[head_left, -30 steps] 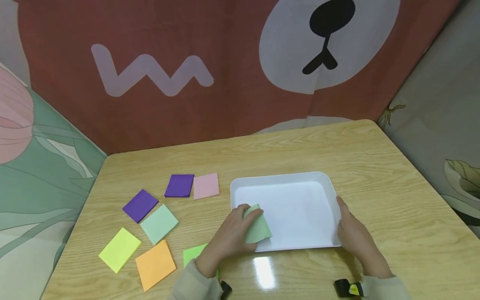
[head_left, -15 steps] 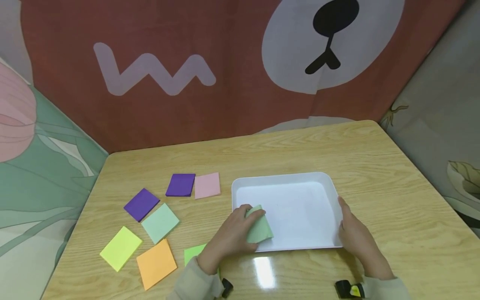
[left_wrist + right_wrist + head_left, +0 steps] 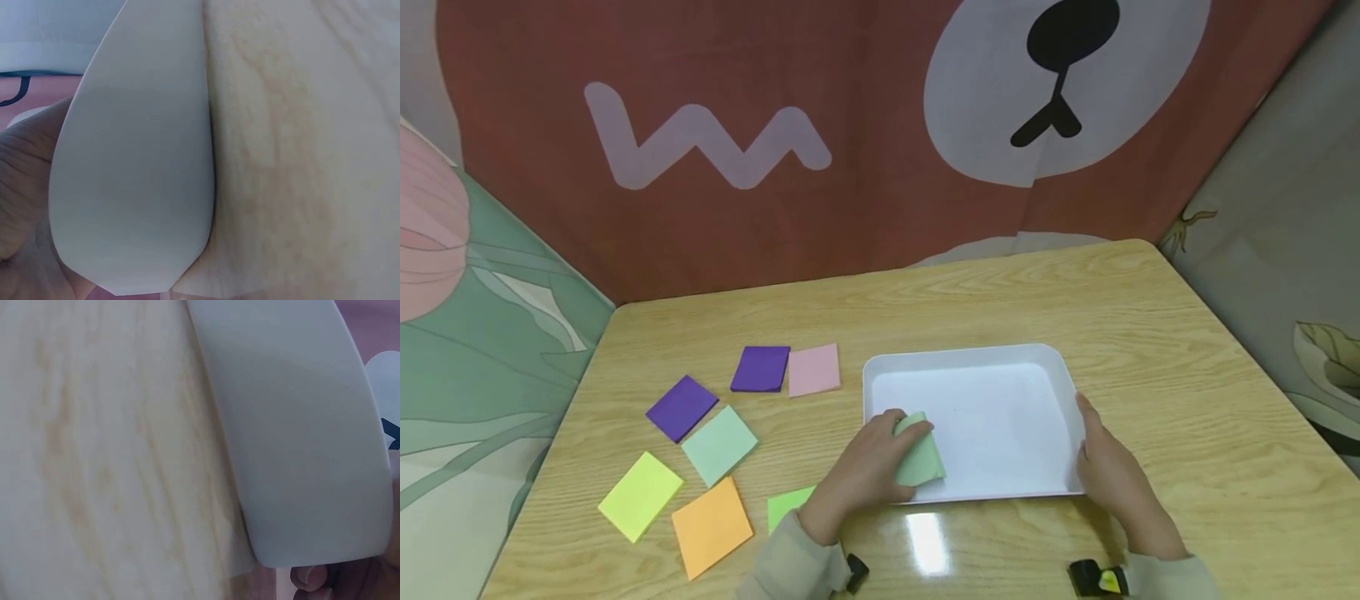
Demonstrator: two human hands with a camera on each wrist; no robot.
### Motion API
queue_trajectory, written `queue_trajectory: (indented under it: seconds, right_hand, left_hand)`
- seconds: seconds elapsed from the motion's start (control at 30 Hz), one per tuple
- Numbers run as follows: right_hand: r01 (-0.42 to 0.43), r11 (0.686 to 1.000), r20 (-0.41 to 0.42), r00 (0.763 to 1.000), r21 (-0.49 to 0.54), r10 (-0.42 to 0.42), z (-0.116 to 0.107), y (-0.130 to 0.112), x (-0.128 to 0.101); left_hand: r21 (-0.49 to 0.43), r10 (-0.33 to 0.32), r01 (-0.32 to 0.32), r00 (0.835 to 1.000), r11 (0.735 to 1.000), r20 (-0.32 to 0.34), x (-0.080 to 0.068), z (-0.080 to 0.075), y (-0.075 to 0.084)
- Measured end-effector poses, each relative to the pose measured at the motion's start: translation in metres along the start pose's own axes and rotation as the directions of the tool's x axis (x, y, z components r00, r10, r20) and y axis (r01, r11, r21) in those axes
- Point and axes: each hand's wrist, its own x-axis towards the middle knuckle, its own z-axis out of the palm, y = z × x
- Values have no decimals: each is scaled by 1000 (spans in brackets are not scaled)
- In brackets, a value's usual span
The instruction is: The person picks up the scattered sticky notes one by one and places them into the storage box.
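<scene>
I see two bare hands, the left hand and the right hand, each coming out of a pale beige sleeve that ends at the wrist. A small black device sits at the left wrist. The right wrist carries a black device with a yellow mark on it. No rings or gloves show.
</scene>
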Motion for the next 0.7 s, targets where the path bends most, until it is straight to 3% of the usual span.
queue_trajectory:
  seconds: [0.7]
  right_hand:
    - [-3,1000,17,1000,24,3,0,0,1]
  left_hand:
    - [83,8,-13,998,996,62,2,2,0]
